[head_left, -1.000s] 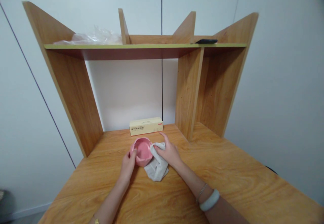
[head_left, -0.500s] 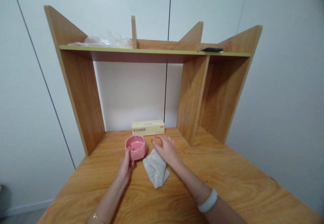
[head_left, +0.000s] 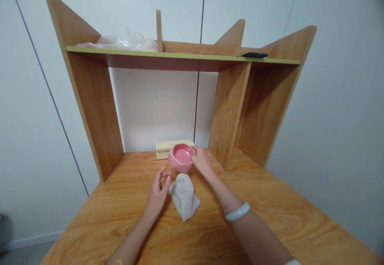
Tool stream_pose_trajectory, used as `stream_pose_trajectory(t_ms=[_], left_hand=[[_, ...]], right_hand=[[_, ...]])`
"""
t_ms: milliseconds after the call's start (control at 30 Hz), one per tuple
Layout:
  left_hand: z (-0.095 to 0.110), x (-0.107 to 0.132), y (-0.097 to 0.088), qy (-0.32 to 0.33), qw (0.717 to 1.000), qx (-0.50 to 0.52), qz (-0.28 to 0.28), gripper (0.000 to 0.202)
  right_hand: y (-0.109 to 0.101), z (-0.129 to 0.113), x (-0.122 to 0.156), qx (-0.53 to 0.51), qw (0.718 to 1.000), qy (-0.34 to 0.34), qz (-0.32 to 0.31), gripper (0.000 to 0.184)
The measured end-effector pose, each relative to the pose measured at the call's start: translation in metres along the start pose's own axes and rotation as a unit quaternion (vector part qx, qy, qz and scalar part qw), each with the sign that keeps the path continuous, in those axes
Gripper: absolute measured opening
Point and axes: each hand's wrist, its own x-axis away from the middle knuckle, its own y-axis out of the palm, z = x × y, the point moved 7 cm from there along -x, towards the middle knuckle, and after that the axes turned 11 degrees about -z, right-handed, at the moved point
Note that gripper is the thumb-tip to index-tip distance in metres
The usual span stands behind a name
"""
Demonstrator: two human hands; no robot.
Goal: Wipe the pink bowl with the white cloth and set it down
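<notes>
A pink faceted ashtray-like bowl point(head_left: 181, 162) is held up above the desk, tilted a little, in front of the cream box. My right hand point(head_left: 200, 159) grips it by its right rim. Below and to the left of the bowl, my left hand point(head_left: 160, 185) has its fingers apart and holds nothing. A crumpled grey cloth point(head_left: 184, 199) lies on the wooden desk just right of my left hand, beneath the bowl.
Behind the bowl a cream box point(head_left: 162, 153) with printed text stands against the back wall. A wooden shelf unit point(head_left: 226, 117) rises from the desk point(head_left: 240, 217). Its upper board carries a clear plastic bag point(head_left: 126, 42) and a flat dark object point(head_left: 255, 55).
The pink bowl has passed from my left hand to my right and moved right and upward. My left hand has let go of it, fingers now spread.
</notes>
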Motion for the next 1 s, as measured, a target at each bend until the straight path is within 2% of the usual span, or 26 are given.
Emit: stream_pose_trajectory(t_ms=[100, 233, 333, 433, 567, 700, 767, 867, 1000], left_hand=[[0.008, 0.006, 0.013, 0.028, 0.988, -0.134, -0.074, 0.033], [0.016, 0.009, 0.02, 0.068, 0.966, -0.224, -0.111, 0.023], [0.014, 0.006, 0.018, 0.066, 0.962, -0.243, -0.106, 0.024], [0.008, 0.004, 0.017, 0.054, 0.96, -0.251, -0.111, 0.026], [0.001, 0.003, 0.019, 0.045, 0.956, -0.261, -0.126, 0.028], [-0.004, 0.002, 0.018, 0.028, 0.953, -0.275, -0.122, 0.027], [-0.007, 0.002, 0.016, 0.015, 0.951, -0.283, -0.119, 0.026], [-0.009, 0.001, 0.014, -0.008, 0.947, -0.299, -0.117, 0.026], [-0.006, 0.001, 0.01, -0.024, 0.938, -0.325, -0.12, 0.026]], right_hand=[[-0.011, 0.049, -0.002, 0.005, 0.997, 0.081, 0.016, 0.036], [-0.012, 0.104, 0.004, 0.007, 0.988, 0.154, 0.018, 0.035], [-0.006, 0.125, 0.007, 0.006, 0.985, 0.174, 0.013, 0.034], [0.003, 0.134, 0.006, 0.004, 0.983, 0.183, 0.011, 0.034], [0.005, 0.134, 0.007, 0.001, 0.983, 0.183, 0.014, 0.036], [-0.005, 0.116, 0.015, 0.008, 0.985, 0.17, 0.033, 0.044], [-0.006, 0.095, 0.022, 0.006, 0.992, 0.12, 0.039, 0.042], [0.011, 0.058, 0.035, -0.019, 1.0, -0.013, 0.013, 0.03], [0.044, 0.041, 0.046, -0.046, 0.994, -0.077, -0.063, 0.028]])
